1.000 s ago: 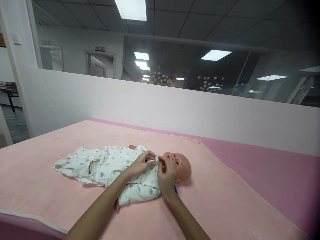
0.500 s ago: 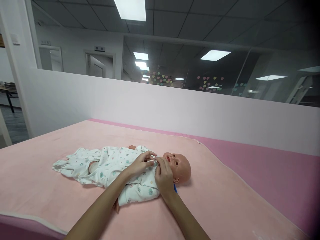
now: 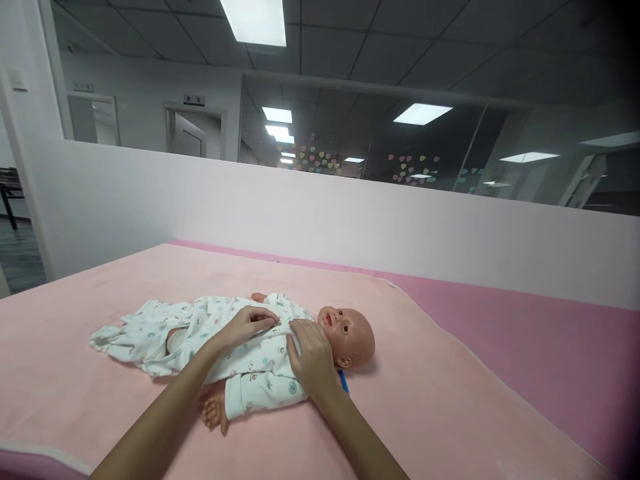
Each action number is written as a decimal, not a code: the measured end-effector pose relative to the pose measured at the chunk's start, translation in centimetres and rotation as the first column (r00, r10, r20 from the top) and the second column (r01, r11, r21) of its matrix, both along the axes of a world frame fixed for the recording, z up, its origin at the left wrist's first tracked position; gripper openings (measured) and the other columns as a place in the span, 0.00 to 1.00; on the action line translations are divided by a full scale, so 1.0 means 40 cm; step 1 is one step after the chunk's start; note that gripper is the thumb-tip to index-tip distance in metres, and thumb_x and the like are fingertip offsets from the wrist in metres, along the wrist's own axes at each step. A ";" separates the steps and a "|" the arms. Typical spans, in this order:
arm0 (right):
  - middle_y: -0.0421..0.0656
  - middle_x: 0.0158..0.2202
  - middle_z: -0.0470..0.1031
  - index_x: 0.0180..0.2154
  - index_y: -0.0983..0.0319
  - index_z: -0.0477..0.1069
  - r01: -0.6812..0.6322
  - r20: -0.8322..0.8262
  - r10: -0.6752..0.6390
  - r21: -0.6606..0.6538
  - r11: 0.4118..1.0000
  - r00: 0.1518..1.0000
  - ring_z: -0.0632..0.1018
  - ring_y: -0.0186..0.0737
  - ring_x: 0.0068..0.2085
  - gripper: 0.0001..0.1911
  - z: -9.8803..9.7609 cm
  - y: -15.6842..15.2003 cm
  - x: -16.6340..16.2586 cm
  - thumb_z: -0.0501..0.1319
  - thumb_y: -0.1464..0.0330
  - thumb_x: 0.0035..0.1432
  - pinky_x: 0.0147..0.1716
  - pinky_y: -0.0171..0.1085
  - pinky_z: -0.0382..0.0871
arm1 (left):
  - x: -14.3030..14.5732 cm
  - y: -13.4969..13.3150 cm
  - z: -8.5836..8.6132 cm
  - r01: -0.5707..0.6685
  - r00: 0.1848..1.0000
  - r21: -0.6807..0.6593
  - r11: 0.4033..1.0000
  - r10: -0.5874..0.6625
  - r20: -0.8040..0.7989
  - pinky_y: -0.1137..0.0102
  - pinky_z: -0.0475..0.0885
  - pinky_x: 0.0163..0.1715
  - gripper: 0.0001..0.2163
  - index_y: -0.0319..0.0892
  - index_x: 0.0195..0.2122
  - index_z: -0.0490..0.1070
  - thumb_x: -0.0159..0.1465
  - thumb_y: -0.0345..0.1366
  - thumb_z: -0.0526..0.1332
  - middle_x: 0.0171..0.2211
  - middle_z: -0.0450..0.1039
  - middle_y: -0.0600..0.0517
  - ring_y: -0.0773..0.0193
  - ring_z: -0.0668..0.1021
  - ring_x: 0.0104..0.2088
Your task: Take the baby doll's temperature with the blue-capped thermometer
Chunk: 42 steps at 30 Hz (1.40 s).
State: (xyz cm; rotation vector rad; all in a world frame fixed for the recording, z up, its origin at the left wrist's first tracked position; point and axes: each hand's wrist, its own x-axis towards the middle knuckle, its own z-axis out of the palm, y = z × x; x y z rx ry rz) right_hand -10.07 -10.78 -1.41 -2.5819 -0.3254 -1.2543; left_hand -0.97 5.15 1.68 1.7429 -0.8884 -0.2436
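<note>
Nearest the camera, two bare forearms are stretched out over the pink blanket (image 3: 450,400) toward a doll (image 3: 350,330) that is laid on its back, head to the right and feet to the left. The doll's near arm is left free, its small hand (image 3: 215,411) resting on the blanket just below the sleeve. The right hand (image 3: 310,353) is pressed onto the doll's upper chest, close under the chin, with fingers curled down into the cloth of the romper (image 3: 200,327); a fold seems to be gathered there, though whether it is truly pinched cannot be told. The left hand (image 3: 247,323) is laid flat on the chest, just beside the right, fingers together and lightly bent, so that the cloth is kept smooth and the doll steadied. Something blue (image 3: 343,381) is glimpsed under the neck. Beyond the bed a low white partition (image 3: 350,220) is set, with dark glass (image 3: 400,147) above it.
</note>
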 end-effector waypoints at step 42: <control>0.42 0.31 0.71 0.37 0.60 0.68 -0.043 0.036 0.037 0.167 0.985 0.999 0.69 0.38 0.34 0.13 -0.026 0.058 0.036 0.47 0.76 0.57 0.35 0.37 0.62 | -0.007 0.019 0.011 0.069 0.997 0.133 0.989 -0.074 0.035 0.75 0.53 0.22 0.13 0.39 0.35 0.75 0.52 0.40 0.60 0.17 0.57 0.57 0.72 0.57 0.22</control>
